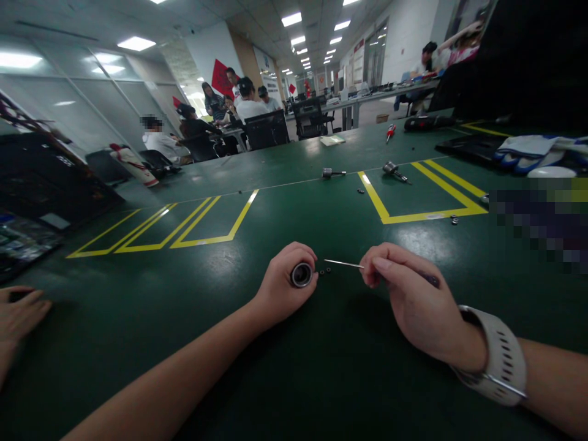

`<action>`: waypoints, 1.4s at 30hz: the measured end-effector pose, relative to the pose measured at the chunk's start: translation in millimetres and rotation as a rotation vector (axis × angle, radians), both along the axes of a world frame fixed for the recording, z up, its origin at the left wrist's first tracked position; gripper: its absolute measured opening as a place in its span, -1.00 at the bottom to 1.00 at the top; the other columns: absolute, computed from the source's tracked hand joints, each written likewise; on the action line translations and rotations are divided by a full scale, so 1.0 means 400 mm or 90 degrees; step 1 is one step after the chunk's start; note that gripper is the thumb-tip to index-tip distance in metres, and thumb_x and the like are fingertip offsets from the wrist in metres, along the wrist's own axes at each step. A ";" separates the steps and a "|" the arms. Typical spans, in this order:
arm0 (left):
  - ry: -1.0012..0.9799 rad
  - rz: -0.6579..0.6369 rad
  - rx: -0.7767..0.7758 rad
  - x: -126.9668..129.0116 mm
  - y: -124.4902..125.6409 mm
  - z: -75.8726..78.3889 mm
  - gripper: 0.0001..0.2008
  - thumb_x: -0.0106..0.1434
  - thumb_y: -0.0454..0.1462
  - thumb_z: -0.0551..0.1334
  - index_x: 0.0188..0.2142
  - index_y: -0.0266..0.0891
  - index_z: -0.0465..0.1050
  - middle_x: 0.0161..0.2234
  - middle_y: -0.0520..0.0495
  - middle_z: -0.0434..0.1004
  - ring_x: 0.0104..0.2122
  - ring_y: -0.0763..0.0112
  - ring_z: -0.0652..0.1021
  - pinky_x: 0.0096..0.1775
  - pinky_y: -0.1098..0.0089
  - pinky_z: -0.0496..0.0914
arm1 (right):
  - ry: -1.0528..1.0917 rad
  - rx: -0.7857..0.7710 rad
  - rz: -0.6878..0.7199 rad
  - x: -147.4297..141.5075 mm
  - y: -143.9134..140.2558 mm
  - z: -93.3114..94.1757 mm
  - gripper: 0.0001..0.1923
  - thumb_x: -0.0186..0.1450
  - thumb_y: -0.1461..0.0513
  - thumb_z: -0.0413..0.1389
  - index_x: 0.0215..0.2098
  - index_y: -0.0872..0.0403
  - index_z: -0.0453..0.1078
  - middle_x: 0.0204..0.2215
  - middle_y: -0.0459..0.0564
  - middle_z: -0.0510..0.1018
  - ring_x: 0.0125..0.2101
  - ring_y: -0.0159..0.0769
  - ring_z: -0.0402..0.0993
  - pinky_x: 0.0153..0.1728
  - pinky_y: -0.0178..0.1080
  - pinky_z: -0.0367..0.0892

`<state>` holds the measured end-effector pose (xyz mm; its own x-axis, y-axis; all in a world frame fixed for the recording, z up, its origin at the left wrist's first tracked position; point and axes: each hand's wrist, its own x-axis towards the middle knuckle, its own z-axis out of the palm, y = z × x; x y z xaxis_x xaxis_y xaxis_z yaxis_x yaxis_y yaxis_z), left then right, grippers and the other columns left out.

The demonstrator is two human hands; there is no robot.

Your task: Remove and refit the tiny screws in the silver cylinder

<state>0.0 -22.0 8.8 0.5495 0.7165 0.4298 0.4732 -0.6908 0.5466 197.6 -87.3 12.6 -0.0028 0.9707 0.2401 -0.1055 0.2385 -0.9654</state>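
My left hand (280,282) is wrapped around a hollow metal cylinder (294,283), its round open end facing me. In my right hand (408,294) is a thin screwdriver (344,264) whose bare shaft points left toward the cylinder. The shaft's tip is apart from the cylinder, a short way to its right. Most of the screwdriver's handle is hidden by my fingers and palm. Between the two hands, two small dark rings (325,271) lie on the green table (294,214), close to my left fingertips.
Farther back lie two metal parts with shafts (327,173), a red screwdriver (390,131) and small dark pieces (454,220). Yellow tape (432,216) marks areas. Gloves (528,150) lie at right. Another person's hand (22,312) rests at the left edge.
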 end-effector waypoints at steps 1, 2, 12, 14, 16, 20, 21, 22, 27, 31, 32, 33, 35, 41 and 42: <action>-0.003 0.016 0.003 -0.001 0.002 0.000 -0.86 0.05 -0.44 0.20 -0.41 -0.21 0.30 -0.29 -0.07 0.40 -0.25 0.34 0.45 -0.21 0.28 0.37 | 0.011 0.010 0.008 0.000 -0.002 -0.002 -0.81 0.29 0.23 -0.02 -0.44 0.04 0.37 -0.47 -0.06 0.39 -0.40 -0.28 0.29 -0.39 -0.21 0.19; -0.005 0.028 0.003 -0.002 0.004 -0.001 -0.82 0.02 -0.46 0.20 -0.38 -0.21 0.31 -0.28 -0.06 0.39 -0.24 0.33 0.44 -0.19 0.28 0.37 | 0.016 0.018 0.021 0.001 -0.005 -0.003 -0.82 0.29 0.23 -0.02 -0.43 0.04 0.37 -0.46 -0.07 0.38 -0.40 -0.28 0.29 -0.38 -0.21 0.19; -0.021 0.046 -0.006 0.004 0.012 -0.005 -0.82 0.00 -0.37 0.29 -0.41 -0.22 0.29 -0.32 -0.05 0.40 -0.30 0.36 0.44 -0.26 0.32 0.36 | -0.138 -0.031 0.172 -0.012 -0.012 0.026 -0.82 0.31 0.18 -0.02 -0.36 0.06 0.37 -0.43 -0.07 0.40 -0.38 -0.30 0.31 -0.37 -0.23 0.20; -0.015 0.059 -0.013 0.006 0.008 -0.005 -0.80 0.00 -0.36 0.30 -0.44 -0.22 0.25 -0.33 -0.04 0.41 -0.33 0.38 0.44 -0.30 0.35 0.36 | -0.163 -0.050 0.174 -0.013 -0.011 0.032 -0.82 0.31 0.18 -0.02 -0.35 0.06 0.37 -0.42 -0.07 0.40 -0.38 -0.31 0.32 -0.37 -0.24 0.21; 0.005 0.072 -0.027 0.006 0.004 -0.006 -0.82 0.02 -0.34 0.28 -0.43 -0.22 0.25 -0.37 0.00 0.41 -0.40 0.42 0.44 -0.37 0.40 0.34 | -0.179 -0.063 0.182 -0.015 -0.011 0.036 -0.83 0.30 0.17 -0.02 -0.34 0.06 0.37 -0.41 -0.06 0.41 -0.37 -0.30 0.33 -0.35 -0.24 0.22; 0.037 0.068 -0.048 0.006 -0.001 -0.007 -0.89 0.07 -0.30 0.26 -0.40 -0.23 0.33 -0.46 0.04 0.42 -0.49 0.48 0.42 -0.45 0.46 0.30 | -0.197 -0.061 0.192 -0.022 -0.013 0.039 -0.83 0.29 0.18 -0.02 -0.33 0.06 0.37 -0.39 -0.05 0.42 -0.34 -0.28 0.35 -0.31 -0.23 0.24; 0.041 0.064 -0.047 0.007 -0.002 -0.007 -0.90 0.08 -0.29 0.25 -0.42 -0.23 0.33 -0.48 0.05 0.42 -0.50 0.48 0.42 -0.46 0.47 0.29 | -0.200 -0.058 0.195 -0.024 -0.013 0.040 -0.83 0.29 0.18 -0.02 -0.33 0.06 0.37 -0.39 -0.05 0.42 -0.34 -0.28 0.35 -0.31 -0.23 0.24; 0.043 0.063 -0.042 0.007 -0.003 -0.006 -0.90 0.08 -0.29 0.25 -0.46 -0.24 0.33 -0.51 0.06 0.41 -0.51 0.49 0.41 -0.47 0.47 0.28 | -0.202 -0.056 0.197 -0.025 -0.014 0.040 -0.83 0.29 0.19 -0.02 -0.32 0.07 0.38 -0.38 -0.05 0.43 -0.33 -0.28 0.36 -0.30 -0.23 0.25; 0.016 0.071 -0.026 0.010 -0.007 -0.003 -0.82 0.06 -0.29 0.24 -0.57 -0.24 0.24 -0.60 0.11 0.28 -0.59 0.54 0.30 -0.53 0.50 0.18 | -0.157 -0.068 0.216 -0.027 -0.011 0.036 -0.85 0.30 0.20 0.01 -0.28 0.07 0.40 -0.32 -0.05 0.45 -0.28 -0.30 0.36 -0.26 -0.23 0.24; -0.027 0.081 -0.047 0.009 -0.009 -0.001 -0.79 0.05 -0.30 0.25 -0.58 -0.23 0.21 -0.60 0.12 0.26 -0.59 0.54 0.29 -0.53 0.49 0.19 | -0.016 -0.144 0.241 -0.028 -0.006 0.028 -0.85 0.29 0.21 0.04 -0.28 0.06 0.43 -0.29 -0.05 0.47 -0.31 -0.34 0.35 -0.29 -0.27 0.25; -0.038 0.084 -0.053 0.008 -0.008 -0.001 -0.79 0.04 -0.30 0.26 -0.58 -0.23 0.21 -0.60 0.12 0.25 -0.59 0.54 0.30 -0.53 0.49 0.19 | 0.038 -0.174 0.248 -0.029 -0.003 0.026 -0.86 0.29 0.22 0.04 -0.29 0.07 0.43 -0.29 -0.05 0.48 -0.31 -0.35 0.34 -0.28 -0.27 0.25; -0.046 0.086 -0.057 0.007 -0.007 -0.002 -0.79 0.04 -0.29 0.26 -0.58 -0.23 0.21 -0.60 0.12 0.25 -0.59 0.54 0.30 -0.52 0.49 0.20 | 0.092 -0.203 0.255 -0.029 0.000 0.024 -0.86 0.28 0.24 0.05 -0.29 0.08 0.44 -0.29 -0.04 0.48 -0.31 -0.36 0.34 -0.28 -0.28 0.25; -0.056 0.089 -0.060 0.006 -0.005 -0.003 -0.80 0.04 -0.30 0.26 -0.57 -0.23 0.22 -0.60 0.12 0.25 -0.58 0.54 0.30 -0.52 0.49 0.20 | 0.183 -0.254 0.275 -0.028 0.008 0.020 -0.86 0.28 0.25 0.05 -0.30 0.09 0.45 -0.29 -0.03 0.48 -0.29 -0.36 0.35 -0.27 -0.28 0.26; -0.056 0.096 -0.076 0.007 -0.003 -0.007 -0.81 0.05 -0.30 0.25 -0.57 -0.24 0.23 -0.61 0.13 0.24 -0.60 0.56 0.27 -0.53 0.50 0.18 | 0.305 -0.301 0.308 -0.023 0.024 0.008 -0.83 0.30 0.27 0.02 -0.30 0.13 0.46 -0.30 0.01 0.50 -0.30 -0.36 0.36 -0.27 -0.28 0.26; -0.051 0.096 -0.072 0.008 -0.003 -0.007 -0.80 0.05 -0.29 0.25 -0.57 -0.24 0.22 -0.60 0.13 0.24 -0.60 0.56 0.28 -0.53 0.50 0.18 | 0.299 -0.300 0.303 -0.023 0.024 0.008 -0.83 0.29 0.27 0.02 -0.31 0.13 0.46 -0.30 0.01 0.50 -0.30 -0.35 0.36 -0.27 -0.28 0.26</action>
<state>3.0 -23.2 5.9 0.3995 0.8344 0.3797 0.5181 -0.5472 0.6574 188.4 -77.7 15.6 -0.4410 0.8903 -0.1139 -0.5110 -0.3534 -0.7835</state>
